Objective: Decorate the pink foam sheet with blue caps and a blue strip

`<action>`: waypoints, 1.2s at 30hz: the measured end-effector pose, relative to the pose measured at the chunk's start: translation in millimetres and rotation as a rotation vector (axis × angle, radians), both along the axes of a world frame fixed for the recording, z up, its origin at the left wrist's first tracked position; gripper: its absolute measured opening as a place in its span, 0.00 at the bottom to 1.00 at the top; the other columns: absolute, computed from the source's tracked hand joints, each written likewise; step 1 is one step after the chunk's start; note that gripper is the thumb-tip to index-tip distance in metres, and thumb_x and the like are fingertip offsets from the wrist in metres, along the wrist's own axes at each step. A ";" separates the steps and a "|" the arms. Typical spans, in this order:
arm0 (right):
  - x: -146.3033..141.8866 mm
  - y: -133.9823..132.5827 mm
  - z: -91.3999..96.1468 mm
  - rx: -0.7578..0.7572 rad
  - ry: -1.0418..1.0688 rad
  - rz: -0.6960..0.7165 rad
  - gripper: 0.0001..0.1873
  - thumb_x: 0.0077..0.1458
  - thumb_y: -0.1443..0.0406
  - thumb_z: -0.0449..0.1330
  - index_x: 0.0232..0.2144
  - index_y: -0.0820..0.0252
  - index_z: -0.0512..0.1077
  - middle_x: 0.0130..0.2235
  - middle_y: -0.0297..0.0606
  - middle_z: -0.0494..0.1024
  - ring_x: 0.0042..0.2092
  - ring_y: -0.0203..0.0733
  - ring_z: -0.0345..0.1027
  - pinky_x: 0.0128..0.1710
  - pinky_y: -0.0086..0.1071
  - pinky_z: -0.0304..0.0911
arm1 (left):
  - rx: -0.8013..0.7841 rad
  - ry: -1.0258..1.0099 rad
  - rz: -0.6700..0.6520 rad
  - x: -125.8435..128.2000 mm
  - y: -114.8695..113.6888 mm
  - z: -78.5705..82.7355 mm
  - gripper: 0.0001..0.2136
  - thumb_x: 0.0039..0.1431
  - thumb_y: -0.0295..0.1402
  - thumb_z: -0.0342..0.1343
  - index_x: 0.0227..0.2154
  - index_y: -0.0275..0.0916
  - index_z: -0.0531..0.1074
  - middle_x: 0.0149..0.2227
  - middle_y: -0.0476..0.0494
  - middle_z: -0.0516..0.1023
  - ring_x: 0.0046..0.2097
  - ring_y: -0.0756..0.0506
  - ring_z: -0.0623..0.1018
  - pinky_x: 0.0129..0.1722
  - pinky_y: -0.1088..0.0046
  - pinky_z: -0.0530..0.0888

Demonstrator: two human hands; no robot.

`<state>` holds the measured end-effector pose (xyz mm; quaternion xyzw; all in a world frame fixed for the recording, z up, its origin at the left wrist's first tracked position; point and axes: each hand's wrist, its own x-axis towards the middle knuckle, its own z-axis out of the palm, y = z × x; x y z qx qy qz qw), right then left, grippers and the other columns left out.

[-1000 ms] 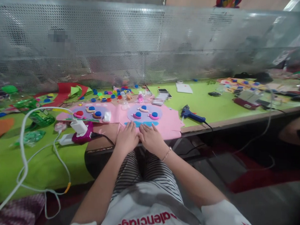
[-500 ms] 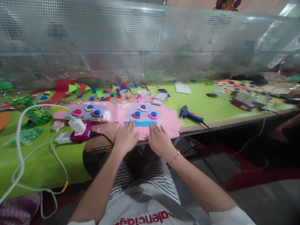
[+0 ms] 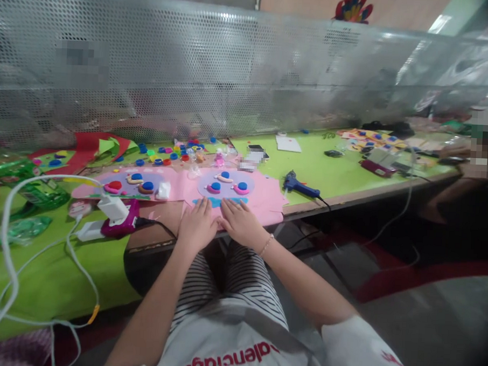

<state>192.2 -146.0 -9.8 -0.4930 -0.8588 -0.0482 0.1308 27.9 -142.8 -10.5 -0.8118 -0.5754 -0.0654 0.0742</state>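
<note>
My left hand (image 3: pixel 197 225) and my right hand (image 3: pixel 239 221) lie flat side by side on the near edge of a pink felt sheet (image 3: pixel 267 196) at the table's front edge. Fingers of both hands are stretched out and hold nothing. Their fingertips touch a blue strip (image 3: pixel 217 202) on the sheet. Above it sits a lilac oval (image 3: pixel 226 181) bearing small snail shapes with blue bottle-cap shells. A second pink sheet (image 3: pixel 134 184) with similar snails lies to the left.
A blue glue gun (image 3: pixel 298 185) lies right of the sheet. A magenta power strip (image 3: pixel 119 223) with white chargers and cables lies left. Several coloured bottle caps (image 3: pixel 168 154) sit behind. A perforated metal screen (image 3: pixel 233 69) backs the green table (image 3: pixel 329 173). Another person sits far right.
My right hand slid right along the sheet's lower edge, then came back beside my left hand. The view shifted slightly to the right.
</note>
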 end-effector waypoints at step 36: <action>1.7 1.2 6.6 -0.070 0.082 -0.004 0.28 0.67 0.62 0.42 0.62 0.77 0.57 0.63 0.55 0.61 0.65 0.50 0.53 0.64 0.45 0.48 | -0.053 -0.089 -0.025 -2.3 1.5 -2.9 0.32 0.64 0.43 0.43 0.65 0.28 0.50 0.66 0.30 0.54 0.67 0.36 0.56 0.62 0.50 0.59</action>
